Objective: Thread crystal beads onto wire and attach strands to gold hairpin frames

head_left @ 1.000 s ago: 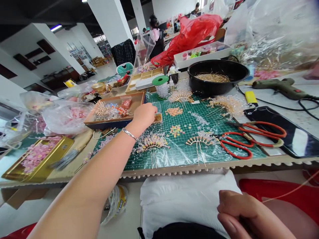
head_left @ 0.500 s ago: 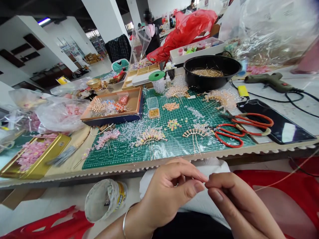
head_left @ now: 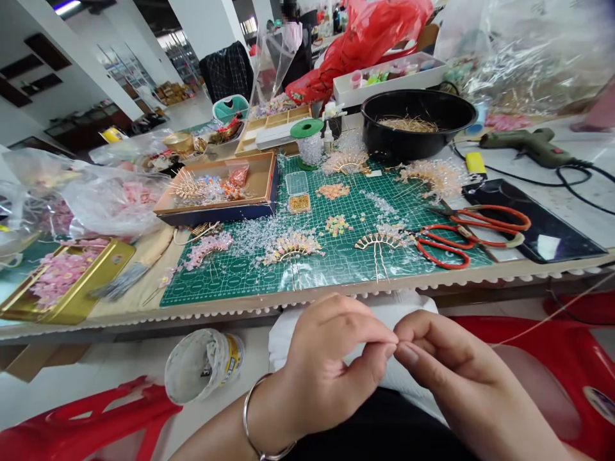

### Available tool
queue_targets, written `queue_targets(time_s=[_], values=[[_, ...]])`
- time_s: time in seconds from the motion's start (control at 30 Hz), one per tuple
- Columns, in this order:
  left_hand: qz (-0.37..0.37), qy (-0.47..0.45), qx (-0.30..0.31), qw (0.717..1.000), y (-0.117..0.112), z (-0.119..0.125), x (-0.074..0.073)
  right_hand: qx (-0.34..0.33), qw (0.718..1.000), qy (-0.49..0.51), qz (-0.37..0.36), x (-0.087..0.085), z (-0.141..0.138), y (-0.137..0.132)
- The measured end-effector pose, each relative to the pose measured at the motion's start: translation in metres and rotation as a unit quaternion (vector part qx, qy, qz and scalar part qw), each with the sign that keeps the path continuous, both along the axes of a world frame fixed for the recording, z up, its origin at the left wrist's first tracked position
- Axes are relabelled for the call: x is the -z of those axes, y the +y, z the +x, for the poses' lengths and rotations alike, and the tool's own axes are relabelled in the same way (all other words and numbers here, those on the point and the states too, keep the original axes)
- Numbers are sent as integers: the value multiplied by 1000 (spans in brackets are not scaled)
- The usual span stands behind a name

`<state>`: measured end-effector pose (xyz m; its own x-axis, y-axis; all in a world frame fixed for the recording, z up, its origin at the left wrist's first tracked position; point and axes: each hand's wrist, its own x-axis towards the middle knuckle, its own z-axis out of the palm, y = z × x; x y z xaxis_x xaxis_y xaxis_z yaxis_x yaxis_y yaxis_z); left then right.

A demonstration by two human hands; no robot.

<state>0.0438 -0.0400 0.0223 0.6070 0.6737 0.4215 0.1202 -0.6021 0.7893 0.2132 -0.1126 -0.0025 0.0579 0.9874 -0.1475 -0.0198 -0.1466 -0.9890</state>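
Observation:
My left hand (head_left: pixel 343 365), with a silver bangle on its wrist, pinches thumb and forefinger together above my lap. Its fingertips meet those of my right hand (head_left: pixel 444 355), which is also closed in a pinch. A thin copper-coloured wire (head_left: pixel 552 315) runs from behind my right hand to the right edge. Whatever lies between the fingertips is too small to make out. Closest on the green cutting mat (head_left: pixel 331 272) are a gold hair comb with clear beads (head_left: pixel 379 241), a yellow-and-pink beaded comb (head_left: pixel 293 248) and a pink beaded one (head_left: pixel 210 250).
Orange-handled scissors (head_left: pixel 444 246) lie at the mat's right, by a dark tablet (head_left: pixel 542 224). Behind stand a black basin (head_left: pixel 418 144) and a glue gun (head_left: pixel 528 146). A shallow box (head_left: pixel 218 214) and gold tin (head_left: pixel 103 282) sit left. A bucket (head_left: pixel 204 368) and red stools (head_left: pixel 542 378) are below.
The view has shifted slightly, so the table sits higher in the picture. My left thumb and forefinger have closed more tightly, and both hands' fingertips now meet.

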Motion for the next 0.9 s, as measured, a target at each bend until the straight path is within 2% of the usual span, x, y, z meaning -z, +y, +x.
queue_targets(time_s=[0.1,0.27,0.33,0.4,0.47,0.57,0.6,0.67,0.8,0.9], values=[[-28,-7,1,1000,2,-1,0,-24,999,-28,-17,3,2,-2],[-3,-15,-11,1000,1,-3,0,-37,998,-52,-16,-1,-1,4],[-36,-26,0,999,0,-4,3,-48,995,-89,11,-4,-1,4],[-111,-53,5,992,2,-5,6,-51,984,-161,59,-7,1,3],[-218,-119,-10,969,6,-8,10,-40,958,-246,141,-9,5,0],[-373,-251,-55,891,13,-13,14,-15,893,-365,262,-8,14,-6],[-410,-280,-60,866,14,-15,15,-3,872,-398,284,-7,16,-8],[-466,-293,-47,834,13,-17,17,18,843,-444,303,-5,20,-12],[-547,-211,39,809,1,-13,23,37,835,-452,310,-6,19,-14],[-539,-160,79,823,-7,-9,24,23,842,-445,304,-8,14,-12]])
